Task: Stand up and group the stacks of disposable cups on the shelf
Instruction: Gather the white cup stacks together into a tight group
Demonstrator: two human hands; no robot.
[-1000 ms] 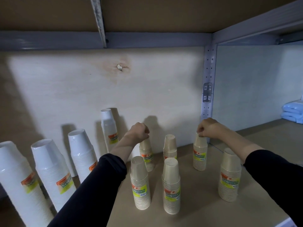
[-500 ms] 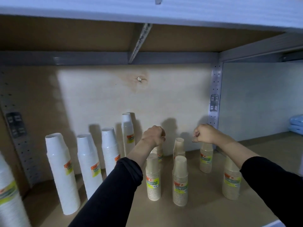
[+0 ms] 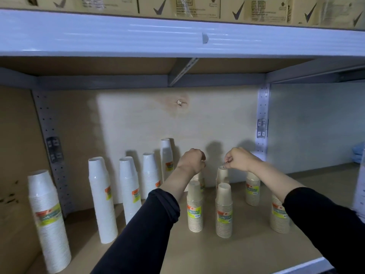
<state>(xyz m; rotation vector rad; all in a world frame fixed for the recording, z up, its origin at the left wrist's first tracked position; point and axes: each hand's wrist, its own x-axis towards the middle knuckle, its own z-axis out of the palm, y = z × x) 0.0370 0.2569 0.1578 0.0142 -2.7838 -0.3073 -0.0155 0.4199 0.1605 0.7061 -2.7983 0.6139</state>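
Several beige cup stacks stand upright on the wooden shelf (image 3: 227, 254): two in front (image 3: 194, 208) (image 3: 223, 210), one at the back middle (image 3: 222, 176), two on the right (image 3: 252, 188) (image 3: 279, 214). Another back stack (image 3: 199, 179) is mostly hidden under my left hand (image 3: 192, 160), which is closed at its top. My right hand (image 3: 239, 159) pinches the top of the back middle stack. Several taller white cup stacks (image 3: 101, 198) (image 3: 129, 186) (image 3: 47, 220) stand in a row on the left.
The shelf above (image 3: 177, 34) carries cardboard boxes (image 3: 197, 6) and hangs low over the cups. A perforated metal upright (image 3: 262, 119) stands at the back right, another at the left (image 3: 49, 139). Blue packs (image 3: 358, 155) lie far right.
The view has pulled back and up, so the upper shelf and boxes now show. My right hand has shifted left from the right back stack to the back middle stack. My left hand stays closed.
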